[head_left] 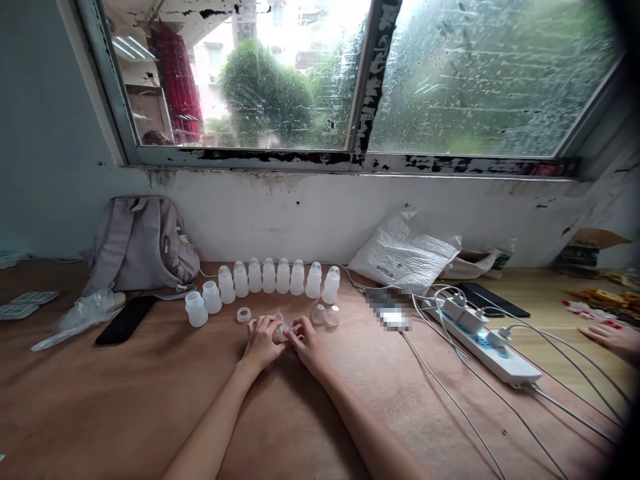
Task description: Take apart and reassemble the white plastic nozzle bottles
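My left hand [262, 341] and my right hand [305, 340] meet at the middle of the table, fingers closed around a small clear plastic piece [283, 333] between them. Just behind my left hand a white ring [243, 315] lies flat, and a small clear part [279, 313] shows past the fingertips. To the right of my right hand are a clear cap [319, 314] and a second round clear piece [333, 316]. An arc of several frosted bottles with clear caps [269, 277] stands behind. Two frosted bottles [197, 310] at its left end have no clear cap.
Left: a grey backpack [145, 243], a black phone [126, 320] and a crumpled plastic bag [87, 317]. Right: a silver pouch [407, 250], a white power strip [493, 350] with cables, and a dark tablet [493, 299]. Another person's hand [613, 337] rests at the far right.
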A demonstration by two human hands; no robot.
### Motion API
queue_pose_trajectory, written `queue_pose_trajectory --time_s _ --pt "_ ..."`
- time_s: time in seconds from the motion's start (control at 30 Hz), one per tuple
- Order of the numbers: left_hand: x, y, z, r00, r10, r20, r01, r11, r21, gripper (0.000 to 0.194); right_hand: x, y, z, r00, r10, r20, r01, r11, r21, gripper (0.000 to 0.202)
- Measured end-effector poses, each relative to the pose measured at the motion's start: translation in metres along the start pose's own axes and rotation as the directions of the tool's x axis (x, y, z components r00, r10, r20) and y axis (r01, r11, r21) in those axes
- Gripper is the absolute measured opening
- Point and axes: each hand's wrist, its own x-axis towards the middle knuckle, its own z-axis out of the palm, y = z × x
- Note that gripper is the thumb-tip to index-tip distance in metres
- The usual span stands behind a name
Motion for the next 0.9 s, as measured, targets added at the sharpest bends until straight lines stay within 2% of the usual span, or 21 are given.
queue_pose_trajectory --time_s 0.1,0.23,0.37,0.47,0.67,0.9 --pt "0.004 -0.007 -0.001 1.0 -0.02 0.002 0.02 0.999 0.036 0.033 0.002 0.002 -0.001 0.998 0.025 -0.064 -0.025 1.0 -0.01 0.019" --pt "0.02 -0.029 -0.002 0.994 -0.103 -0.044 0.109 0.984 0.143 0.036 0.012 0.007 -0.005 0.979 -0.015 -0.202 -0.004 0.995 -0.097 0.019" --pt "0.033 -0.054 -0.001 0.983 -0.172 -0.058 0.181 0.954 0.239 0.039 0.022 0.016 -0.004 0.988 -0.015 -0.153 -0.014 0.982 -0.186 0.021" --pt "0.032 -0.066 0.003 0.969 -0.242 -0.042 0.245 0.933 0.263 0.037 0.028 0.023 0.0 0.993 -0.023 -0.119 -0.005 0.974 -0.228 0.024" --pt "0.025 -0.071 0.005 0.956 -0.286 -0.058 0.291 0.915 0.279 0.034 0.037 0.031 0.006 0.99 -0.029 -0.135 -0.016 0.946 -0.322 0.019" --pt "0.023 -0.073 0.006 0.951 -0.295 -0.093 0.31 0.912 0.27 0.047 0.039 0.037 0.006 0.995 -0.027 -0.093 -0.011 0.919 -0.394 0.016"
